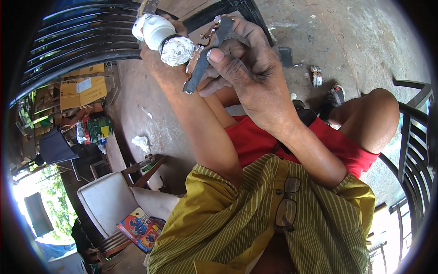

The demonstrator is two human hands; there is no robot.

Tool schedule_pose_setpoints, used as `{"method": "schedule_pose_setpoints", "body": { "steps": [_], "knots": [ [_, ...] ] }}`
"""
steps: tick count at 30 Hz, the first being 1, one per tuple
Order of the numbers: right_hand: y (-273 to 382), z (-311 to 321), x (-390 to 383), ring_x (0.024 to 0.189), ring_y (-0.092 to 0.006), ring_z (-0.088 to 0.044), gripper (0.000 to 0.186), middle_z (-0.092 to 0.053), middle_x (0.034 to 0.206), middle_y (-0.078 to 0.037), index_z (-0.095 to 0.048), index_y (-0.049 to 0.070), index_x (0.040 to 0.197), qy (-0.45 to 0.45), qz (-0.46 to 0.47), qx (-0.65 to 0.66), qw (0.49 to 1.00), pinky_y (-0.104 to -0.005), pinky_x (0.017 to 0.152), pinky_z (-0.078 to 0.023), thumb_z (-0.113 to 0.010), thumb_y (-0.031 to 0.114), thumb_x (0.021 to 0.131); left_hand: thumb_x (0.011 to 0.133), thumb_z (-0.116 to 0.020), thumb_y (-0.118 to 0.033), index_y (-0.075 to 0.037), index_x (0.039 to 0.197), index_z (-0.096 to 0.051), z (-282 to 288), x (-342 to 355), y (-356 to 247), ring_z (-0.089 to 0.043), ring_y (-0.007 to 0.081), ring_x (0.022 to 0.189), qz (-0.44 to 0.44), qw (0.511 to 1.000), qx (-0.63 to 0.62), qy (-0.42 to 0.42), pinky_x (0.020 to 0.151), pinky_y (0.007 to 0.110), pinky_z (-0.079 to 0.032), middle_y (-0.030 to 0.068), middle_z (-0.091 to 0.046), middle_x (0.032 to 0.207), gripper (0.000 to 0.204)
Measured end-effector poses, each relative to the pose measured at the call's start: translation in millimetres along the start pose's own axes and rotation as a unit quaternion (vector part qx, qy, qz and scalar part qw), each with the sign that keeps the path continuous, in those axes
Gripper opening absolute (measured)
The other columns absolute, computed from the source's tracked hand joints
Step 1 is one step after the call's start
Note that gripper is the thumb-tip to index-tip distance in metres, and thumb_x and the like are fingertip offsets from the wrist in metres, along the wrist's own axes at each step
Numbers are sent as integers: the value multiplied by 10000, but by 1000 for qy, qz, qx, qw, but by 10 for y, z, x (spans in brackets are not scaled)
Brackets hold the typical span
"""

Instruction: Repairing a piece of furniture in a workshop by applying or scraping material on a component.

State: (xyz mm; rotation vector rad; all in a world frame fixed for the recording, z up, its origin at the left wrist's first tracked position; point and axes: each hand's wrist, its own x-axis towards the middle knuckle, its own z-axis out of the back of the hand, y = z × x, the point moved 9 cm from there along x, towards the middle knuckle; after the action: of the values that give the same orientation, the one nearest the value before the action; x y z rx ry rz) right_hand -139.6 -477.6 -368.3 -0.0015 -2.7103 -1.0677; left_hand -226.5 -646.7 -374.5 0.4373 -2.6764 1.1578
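My left hand (157, 65) is raised at the upper middle, its fingers closed around a white rounded, cylindrical piece (158, 31). That piece has a rough, crinkled white end face toward me and a metal strip (148, 6) at its far end. Just to the right, my right hand (258, 75) pinches a flat dark grey strip (207, 57) between thumb and fingers. The strip's edges are ragged, with brown and whitish flaking along one side. It sits close beside the white piece; whether the two touch, I cannot tell.
Black slatted metal furniture (86, 34) stands at the upper left, with a black frame (255, 18) beyond my hands. A cushioned chair (107, 201) and a colourful box (140, 228) are at the lower left. Small debris lies on the concrete floor (356, 55). A black railing (413, 146) curves at right.
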Motion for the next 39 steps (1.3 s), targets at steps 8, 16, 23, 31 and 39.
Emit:
{"method": "schedule_pose_setpoints", "body": {
  "steps": [8, 16, 23, 31, 39],
  "knots": [
    [82, 8, -19, 718, -165, -621, 439, -563, 826, -112, -266, -45, 1215, -9, -5, 13, 1000, -256, 549, -537, -505, 70, 864, 869, -434, -78, 77, 1086, -443, 18, -90, 145, -587, 281, 837, 45, 993, -105, -28, 741, 384, -539, 204, -545, 926, 267],
    [126, 524, 1, 735, -212, -623, 327, -590, 873, -151, -369, 3, 1155, -80, -5, 9, 997, -301, 574, -540, -488, 116, 873, 886, -426, -309, 19, 1112, -397, -184, -96, 21, -585, 303, 796, 42, 991, -125, -19, 685, 397, -530, 201, -550, 911, 399],
    [-1109, 2778, -357, 596, -158, -580, 351, -565, 695, -55, -452, 28, 1141, -376, -173, -124, 902, -278, 513, -465, -530, 215, 854, 864, -451, -366, -24, 1049, -465, 104, -321, 10, -593, 298, 799, 42, 998, 2, -42, 674, 389, -520, 193, -573, 877, 389],
    [-1956, 3692, -1128, 876, -442, -544, 363, -576, 908, -287, -511, -17, 973, -195, -365, -636, 651, -486, 787, -421, -504, 295, 786, 913, -366, -302, -3, 1139, -436, 125, -946, 489, -539, 251, 945, 152, 976, 1, -157, 831, 370, -447, 153, -545, 1026, 381],
    [-1952, 4007, -1171, 956, -403, -542, 542, -565, 983, -286, -434, -20, 1185, -239, -343, -636, 648, -461, 833, -410, -548, 299, 761, 916, -397, -252, -33, 1133, -438, 722, -1426, 1765, -534, 230, 963, 349, 900, -95, -243, 869, 370, -419, 105, -553, 1034, 311]
  ]
}}
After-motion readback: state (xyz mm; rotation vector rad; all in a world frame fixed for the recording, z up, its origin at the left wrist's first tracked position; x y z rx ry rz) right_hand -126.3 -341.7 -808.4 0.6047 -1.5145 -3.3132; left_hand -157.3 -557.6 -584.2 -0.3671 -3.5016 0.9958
